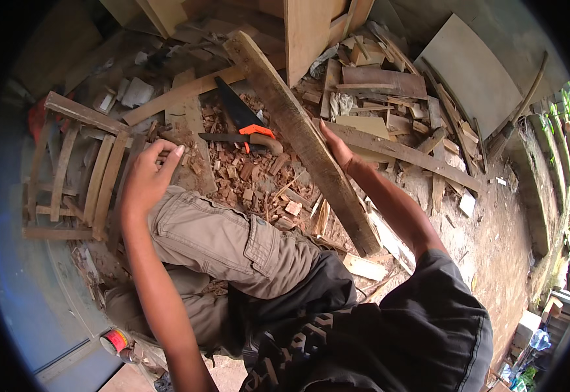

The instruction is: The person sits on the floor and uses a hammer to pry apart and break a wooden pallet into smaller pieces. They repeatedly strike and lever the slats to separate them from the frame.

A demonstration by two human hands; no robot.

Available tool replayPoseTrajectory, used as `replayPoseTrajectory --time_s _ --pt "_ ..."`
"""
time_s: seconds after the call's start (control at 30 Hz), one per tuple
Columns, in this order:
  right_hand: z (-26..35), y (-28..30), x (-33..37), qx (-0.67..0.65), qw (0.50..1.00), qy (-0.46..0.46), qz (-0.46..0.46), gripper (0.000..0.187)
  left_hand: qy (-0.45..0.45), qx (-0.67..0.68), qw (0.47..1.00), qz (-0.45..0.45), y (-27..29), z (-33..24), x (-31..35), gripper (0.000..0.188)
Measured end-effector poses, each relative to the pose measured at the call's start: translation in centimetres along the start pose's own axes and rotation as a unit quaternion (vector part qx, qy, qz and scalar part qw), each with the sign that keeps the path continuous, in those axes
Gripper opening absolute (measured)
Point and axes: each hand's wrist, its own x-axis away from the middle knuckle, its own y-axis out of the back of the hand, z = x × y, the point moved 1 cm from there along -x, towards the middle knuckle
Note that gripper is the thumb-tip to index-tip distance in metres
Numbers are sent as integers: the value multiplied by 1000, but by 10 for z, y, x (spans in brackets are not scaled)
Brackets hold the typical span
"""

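My right hand (338,147) grips a long, weathered wooden plank (298,134) by its right edge. The plank slants from the upper middle down toward my right side, its near end by my torso. Over my bent knee, my left hand (146,175) has its fingers curled and the thumb close to them; what they hold, if anything, is hidden. Beyond the knee, a handsaw (238,108) with a black blade and orange handle lies among wood chips (249,173). Just below it is a machete-like blade with a wooden handle (265,142).
A slatted wooden frame (99,176) stands at the left. Scrap boards and offcuts (383,85) pile up at the far right, with a long board (409,151) lying across them. A pale sheet (471,75) leans on the wall. A small can (114,341) sits lower left.
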Motion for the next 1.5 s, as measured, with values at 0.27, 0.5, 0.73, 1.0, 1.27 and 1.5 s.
replayPoseTrajectory --time_s 0.27,0.5,0.73,1.0,1.27,1.5 --pt "19 -38 11 329 943 -25 -43 84 -29 7 999 -12 -1 5 -14 34" --pt "-9 -60 13 577 756 207 -228 85 -108 9 971 -215 -17 4 -49 31" --pt "20 -79 34 693 558 290 -353 94 169 628 714 -258 -38 21 -106 91" --pt "37 -92 41 711 472 395 -340 94 -16 774 612 -160 -65 27 -129 72" --pt "13 -91 25 683 518 363 -365 93 -33 748 621 -230 -69 10 -120 74" --pt "-41 -19 27 557 620 258 -488 70 -3 639 691 -338 -56 31 -126 77"
